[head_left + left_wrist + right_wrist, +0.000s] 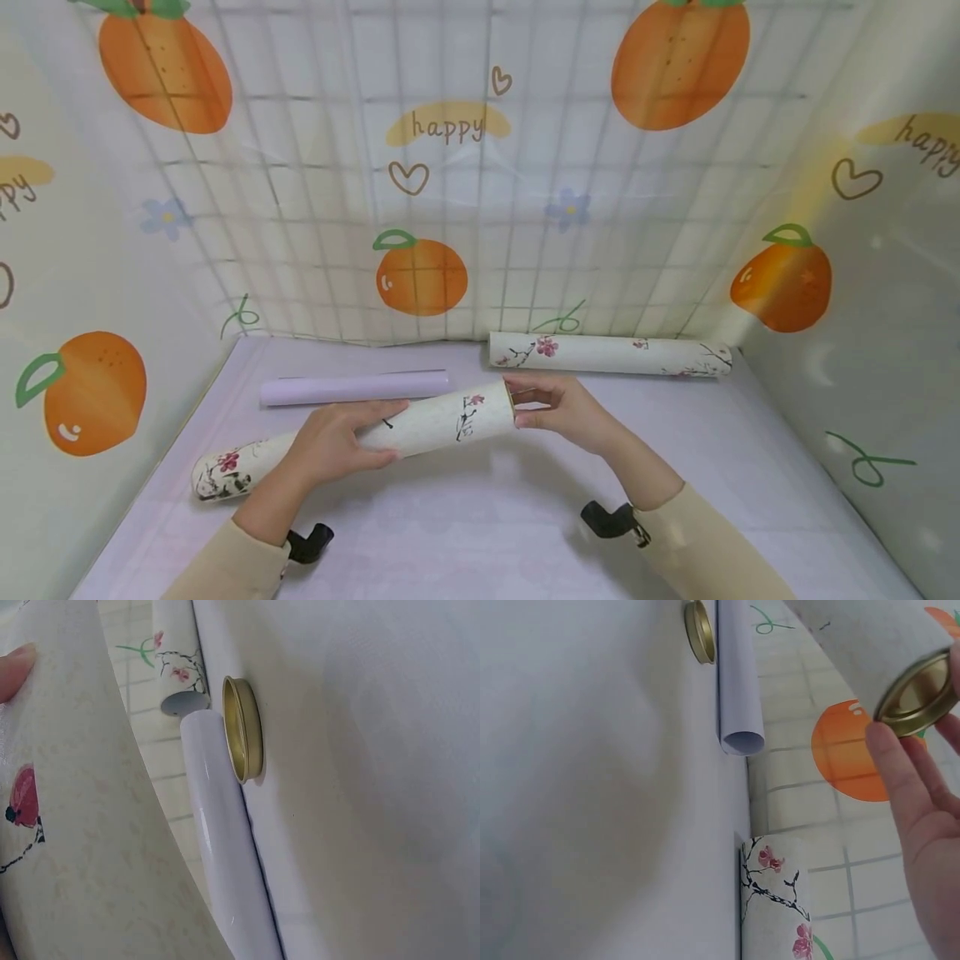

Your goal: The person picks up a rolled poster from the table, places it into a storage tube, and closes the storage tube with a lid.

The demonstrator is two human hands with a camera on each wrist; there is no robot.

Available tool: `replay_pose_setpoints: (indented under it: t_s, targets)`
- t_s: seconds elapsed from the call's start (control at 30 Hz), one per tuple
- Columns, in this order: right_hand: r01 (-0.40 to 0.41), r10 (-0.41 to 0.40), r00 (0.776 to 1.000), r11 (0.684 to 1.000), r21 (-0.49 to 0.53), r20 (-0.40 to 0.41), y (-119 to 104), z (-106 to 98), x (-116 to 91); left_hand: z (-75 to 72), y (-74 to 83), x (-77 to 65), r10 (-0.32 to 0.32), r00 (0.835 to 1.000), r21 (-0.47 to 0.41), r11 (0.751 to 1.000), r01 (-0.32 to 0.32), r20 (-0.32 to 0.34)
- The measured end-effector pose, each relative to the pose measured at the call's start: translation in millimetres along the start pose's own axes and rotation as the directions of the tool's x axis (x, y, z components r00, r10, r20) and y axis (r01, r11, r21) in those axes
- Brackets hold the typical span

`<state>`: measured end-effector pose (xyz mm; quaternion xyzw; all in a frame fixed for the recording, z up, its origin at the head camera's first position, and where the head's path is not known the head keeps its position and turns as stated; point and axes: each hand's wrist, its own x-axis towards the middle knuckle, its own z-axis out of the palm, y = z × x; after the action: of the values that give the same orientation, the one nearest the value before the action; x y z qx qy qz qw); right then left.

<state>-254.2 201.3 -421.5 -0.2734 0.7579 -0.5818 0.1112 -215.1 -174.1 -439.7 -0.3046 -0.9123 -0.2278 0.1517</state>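
Note:
My left hand [333, 442] grips a white cardboard tube [435, 425] printed with plum blossom around its middle, thumb on the near side and fingers over the top. The tube slants above the table, its right end higher than its left. At that right end, my right hand [566, 410] pinches the rim of a gold metal cap [921, 694] between thumb and fingertips; the cap sits at the tube's mouth. A second gold cap [253, 735] stands on the table beside a lilac paper roll [352, 389], hidden behind the tube in the head view.
Another blossom-printed tube [607, 355] lies along the back right edge of the table [480, 533]. Sheets printed with oranges enclose the back and both sides, the back one over a wire grid [322, 167].

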Motion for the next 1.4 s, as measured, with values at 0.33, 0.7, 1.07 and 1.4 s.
replay_pose_setpoints:
  t_s: [0.33,0.7,1.07,1.4]
  targets:
    - [-0.014,0.014,1.000,0.999,0.029,-0.003,0.3,-5.1,4.8,6.0,0.4,5.6,-0.003,0.999,0.005,1.000,0.003,-0.044]
    - [-0.012,0.013,1.000,0.998,0.058,-0.012,5.5,-3.9,5.3,6.0,4.1,7.2,-0.030,0.999,-0.016,0.999,0.029,-0.040]
    - [-0.014,0.015,1.000,0.997,0.075,-0.013,9.2,-2.7,4.8,9.9,1.5,7.1,-0.027,0.999,-0.012,1.000,0.026,-0.044]
    - [-0.028,0.029,0.999,0.996,0.079,-0.014,13.1,-3.4,6.3,10.7,2.8,9.0,-0.025,0.999,-0.001,1.000,0.025,-0.046]
